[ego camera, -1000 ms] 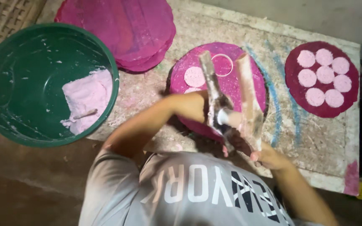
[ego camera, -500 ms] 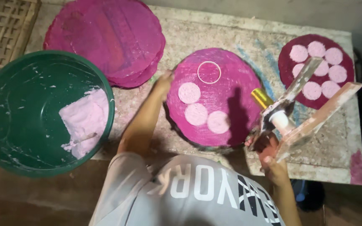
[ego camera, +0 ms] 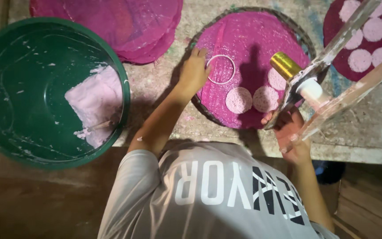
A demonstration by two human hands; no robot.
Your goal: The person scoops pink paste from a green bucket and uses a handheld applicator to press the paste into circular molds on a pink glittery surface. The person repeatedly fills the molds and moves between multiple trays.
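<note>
Ring (ego camera: 220,69): thin white hoop on the magenta round tray (ego camera: 244,40), frame centre
Left hand (ego camera: 194,71): fingertips touching the ring's edge
Right hand (ego camera: 290,132): closed around a wooden two-armed press (ego camera: 337,66), right of frame

Food workshop: paste basin (ego camera: 45,88), stacked pink trays (ego camera: 124,26)

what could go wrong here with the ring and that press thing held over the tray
1. The wooden press, gripped only at its lower end by the right hand, hangs over the pale discs; a slip might crush them.
2. The left hand steadies the ring by its edge; a nudge may leave it off centre on the pink tray.
3. The green tub looks to overhang the table edge and could tip.
</note>
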